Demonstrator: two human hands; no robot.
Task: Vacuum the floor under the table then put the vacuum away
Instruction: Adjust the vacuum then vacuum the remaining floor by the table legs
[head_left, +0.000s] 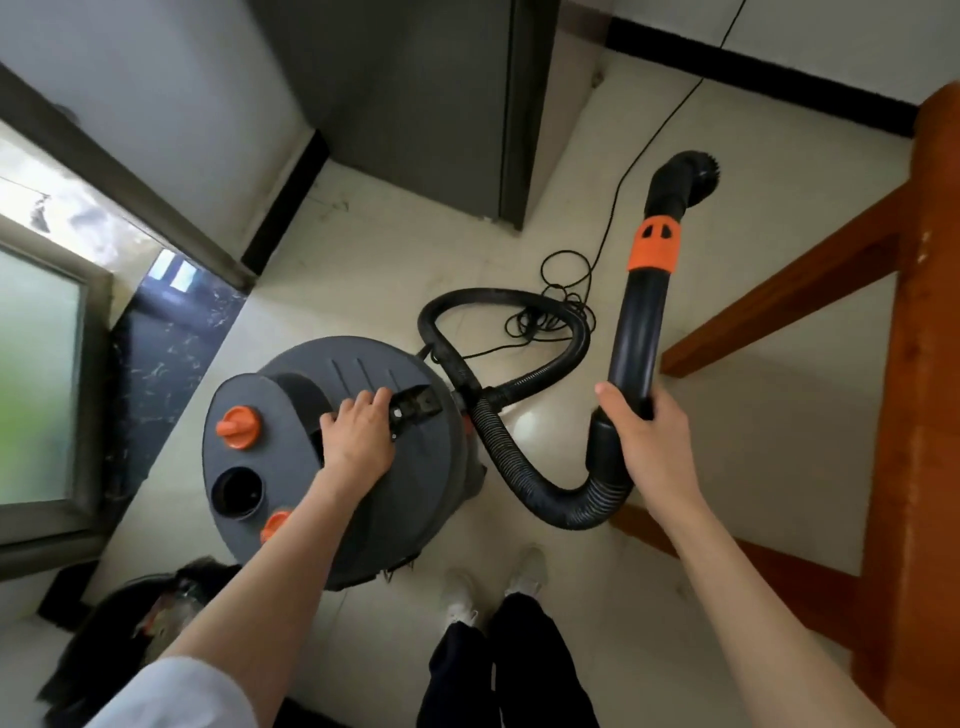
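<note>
The grey canister vacuum stands on the floor at centre-left of the frame. The left hand grips its top handle. The right hand is clamped around the black wand, brush nozzle pointing toward upper right. The ribbed hose loops between them. A wooden table frame occupies the right edge.

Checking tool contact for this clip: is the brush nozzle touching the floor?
No. The right hand holds the wand raised, brush nozzle pointing up, off the floor.
</note>
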